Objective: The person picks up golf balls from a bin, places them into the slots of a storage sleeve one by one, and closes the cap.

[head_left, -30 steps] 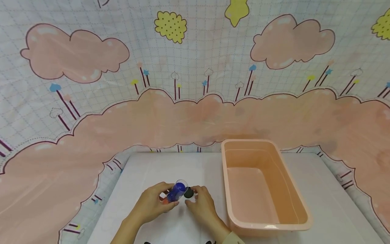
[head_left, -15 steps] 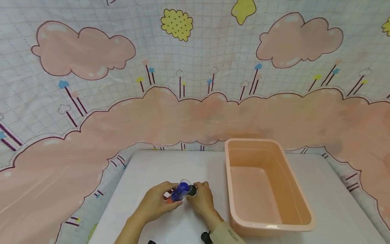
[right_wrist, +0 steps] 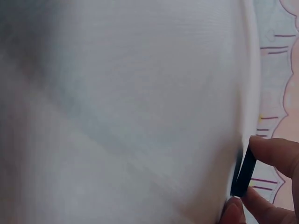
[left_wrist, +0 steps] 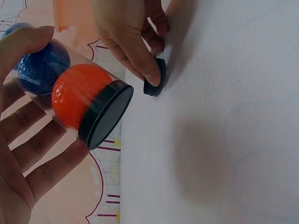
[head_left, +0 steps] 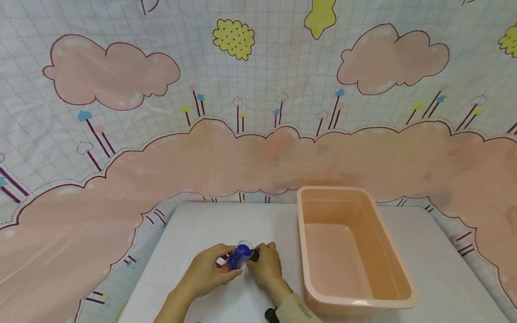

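My left hand holds a clear tube, tilted, its upper end uncovered. A blue ball and an orange ball show through its wall in the left wrist view. A black cap closes the end beside the orange ball. Just right of the tube, my right hand pinches a second black cap between thumb and fingers. That cap stands roughly on edge, low over the table; whether it touches the surface I cannot tell. In the right wrist view the pinched cap appears edge-on.
A peach plastic basin stands on the white table to the right of both hands. Behind the table hangs a cloth printed with clouds. A small black object sits at my right sleeve.
My right hand has closed on the loose cap, which now shows less beside the fingers. The tube stays in my left hand, almost unmoved. The head view has shifted slightly.
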Tool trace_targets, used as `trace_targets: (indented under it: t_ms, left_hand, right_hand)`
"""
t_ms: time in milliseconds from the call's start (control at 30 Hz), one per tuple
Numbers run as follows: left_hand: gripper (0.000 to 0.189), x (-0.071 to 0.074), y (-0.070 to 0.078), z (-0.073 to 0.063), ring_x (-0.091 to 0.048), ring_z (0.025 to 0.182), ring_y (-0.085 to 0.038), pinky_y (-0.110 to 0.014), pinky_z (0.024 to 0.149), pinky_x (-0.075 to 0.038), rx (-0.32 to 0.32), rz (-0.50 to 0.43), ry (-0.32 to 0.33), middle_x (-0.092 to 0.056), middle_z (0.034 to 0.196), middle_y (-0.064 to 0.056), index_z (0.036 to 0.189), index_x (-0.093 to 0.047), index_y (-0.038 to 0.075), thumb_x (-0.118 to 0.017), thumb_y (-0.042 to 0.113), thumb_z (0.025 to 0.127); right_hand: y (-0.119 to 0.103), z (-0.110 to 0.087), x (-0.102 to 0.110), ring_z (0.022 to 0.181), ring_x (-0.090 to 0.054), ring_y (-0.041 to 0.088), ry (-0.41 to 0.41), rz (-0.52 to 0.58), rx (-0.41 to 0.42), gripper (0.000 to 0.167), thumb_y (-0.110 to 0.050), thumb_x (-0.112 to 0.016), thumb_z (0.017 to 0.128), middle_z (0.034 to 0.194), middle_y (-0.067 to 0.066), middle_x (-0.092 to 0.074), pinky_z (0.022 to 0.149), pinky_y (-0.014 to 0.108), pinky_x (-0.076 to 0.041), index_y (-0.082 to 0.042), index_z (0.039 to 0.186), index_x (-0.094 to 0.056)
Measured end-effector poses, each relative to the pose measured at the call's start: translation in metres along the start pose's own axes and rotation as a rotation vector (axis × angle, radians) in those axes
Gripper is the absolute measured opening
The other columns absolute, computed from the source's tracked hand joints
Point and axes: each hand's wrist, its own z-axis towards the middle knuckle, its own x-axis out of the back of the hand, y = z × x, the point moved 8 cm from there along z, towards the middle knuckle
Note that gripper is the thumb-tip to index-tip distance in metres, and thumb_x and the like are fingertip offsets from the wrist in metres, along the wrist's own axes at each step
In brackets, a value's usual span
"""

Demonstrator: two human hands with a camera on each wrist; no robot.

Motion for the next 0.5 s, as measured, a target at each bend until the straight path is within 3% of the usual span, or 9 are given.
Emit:
trace_targets:
  t_ms: [300,500]
  left_hand:
    - [0.049,-0.004,-0.002,0.001,-0.064,0.091,-0.001,-0.021,0.074,-0.058,0.009,-0.019,-0.004,-0.071,0.105,0.019,0.123,-0.073,0.025,-0.09,0.04,0.079]
    - [0.049,-0.009,-0.001,0.0,-0.064,0.092,0.0,-0.021,0.075,-0.057,0.0,-0.027,-0.015,-0.071,0.106,0.019,0.124,-0.073,0.025,-0.09,0.039,0.08]
  right_hand:
    - [0.006,-0.005,0.009,0.09,-0.061,0.024,-0.042,0.154,-0.044,0.043,-0.027,-0.081,0.085,0.099,0.012,-0.062,0.083,0.045,-0.053,0.004,0.112,-0.07]
    - [0.006,-0.014,0.019,0.087,-0.06,0.019,-0.065,0.289,-0.063,0.053,-0.026,-0.076,0.09,0.101,0.012,-0.063,0.073,0.035,-0.051,0.001,0.133,-0.064]
